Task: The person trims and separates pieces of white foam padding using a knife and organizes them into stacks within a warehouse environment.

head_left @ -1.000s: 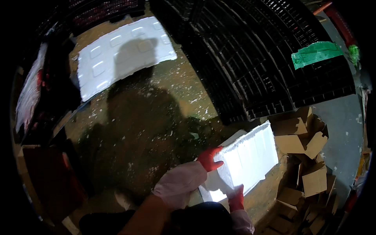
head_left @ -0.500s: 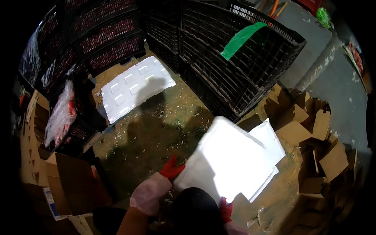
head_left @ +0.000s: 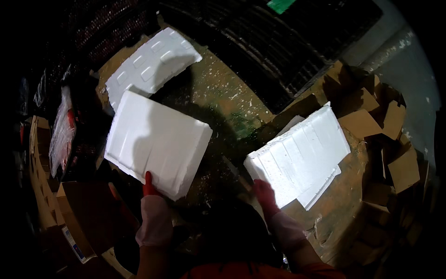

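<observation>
My left hand, in a red glove, grips the near edge of a smooth, thick white foam slab. Its thumb lies over the face and the other fingers are hidden behind. The slab tilts above the floor at the left. To the right, my red-gloved right hand closes on the lower left end of a ribbed white foam slab, fingers partly hidden. Under that one, another white foam piece shows at the lower side. A foam panel with square recesses lies farther off on the floor.
Black crates are stacked along the far side, one bearing green tape. Opened cardboard boxes pile up at the right. Another carton and a plastic-wrapped bundle stand at the left. White crumbs dot the brown floor.
One white foam slab has swung up to the left in my left hand. My right hand has moved up and now holds the ribbed slab, raised at a tilt. The view has shifted.
</observation>
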### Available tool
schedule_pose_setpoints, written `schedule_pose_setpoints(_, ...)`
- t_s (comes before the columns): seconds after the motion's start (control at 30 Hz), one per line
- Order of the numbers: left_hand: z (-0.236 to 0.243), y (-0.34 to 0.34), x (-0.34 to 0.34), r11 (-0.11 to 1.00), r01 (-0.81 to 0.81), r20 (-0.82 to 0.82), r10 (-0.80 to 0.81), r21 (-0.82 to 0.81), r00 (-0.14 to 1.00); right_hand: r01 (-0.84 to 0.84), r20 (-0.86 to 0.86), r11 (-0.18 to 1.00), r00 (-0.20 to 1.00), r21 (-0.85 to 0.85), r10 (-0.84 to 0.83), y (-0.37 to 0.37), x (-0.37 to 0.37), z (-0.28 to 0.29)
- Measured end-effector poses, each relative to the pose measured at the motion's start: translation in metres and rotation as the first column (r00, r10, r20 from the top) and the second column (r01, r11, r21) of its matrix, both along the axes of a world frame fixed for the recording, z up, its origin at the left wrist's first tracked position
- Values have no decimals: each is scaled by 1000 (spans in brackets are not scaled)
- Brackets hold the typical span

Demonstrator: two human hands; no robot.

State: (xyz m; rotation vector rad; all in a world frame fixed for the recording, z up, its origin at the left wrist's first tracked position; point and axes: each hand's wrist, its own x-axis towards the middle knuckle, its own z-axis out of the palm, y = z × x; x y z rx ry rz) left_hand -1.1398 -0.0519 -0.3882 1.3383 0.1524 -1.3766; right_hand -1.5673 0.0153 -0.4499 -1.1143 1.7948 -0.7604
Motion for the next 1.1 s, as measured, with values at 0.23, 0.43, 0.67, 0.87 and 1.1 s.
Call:
schedule_pose_setpoints(0.23,-57,60,-43,976,-126,-3,128,178,992,-402,-705,850,488,341,514,-22,55,-32)
schedule_pose_setpoints(0.43,-108,125,-112,854,503,-313,-444,137,840,-425,-693,881,572,208,440,-51,49,-67)
schedule_pose_setpoints(0.67,-53,52,-128,270,528,585,-503,805,-636,-243,799,911,586,333,-135,-114,4,-72)
schedule_pose_setpoints(0.87,-69,32,-37,186,485,484,-623,855,-615,-264,492,872,870,413,30,-171,139,51)
schedule_pose_setpoints(1.1,-81,4,-109,132,441,383,-742,888,-551,-443,270,771,896,459,354,-143,165,120)
